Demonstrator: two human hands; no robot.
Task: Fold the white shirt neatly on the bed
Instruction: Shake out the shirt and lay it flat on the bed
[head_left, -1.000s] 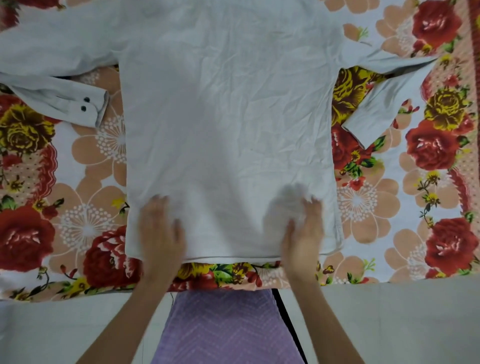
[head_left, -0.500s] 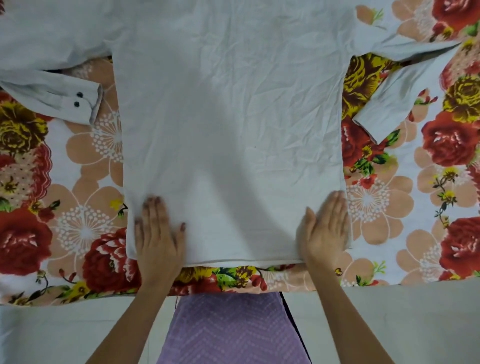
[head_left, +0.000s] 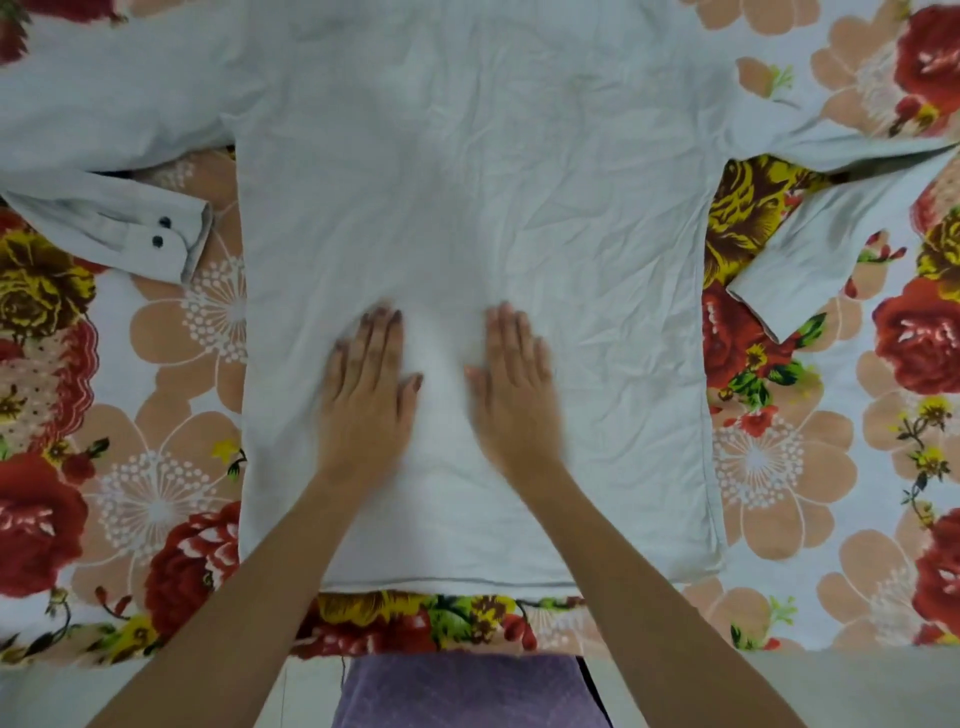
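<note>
The white shirt (head_left: 493, 208) lies spread flat on the flower-printed bed (head_left: 156, 467). Its creased body fills the middle of the view, and its hem lies at 6 o'clock near the bed's edge. The left hand (head_left: 371, 387) and the right hand (head_left: 511, 384) both rest palm-down on the shirt's lower middle. Their fingers are straight and close together, pointing toward 12 o'clock, with a strip of cloth between the two hands; both are slightly blurred. At 9 o'clock one sleeve is bent back, and its cuff (head_left: 171, 244), with two dark buttons (head_left: 161, 231), lies just beside the shirt's body. At 3 o'clock the other sleeve (head_left: 795, 270) is bent likewise, its end apart from the body.
</note>
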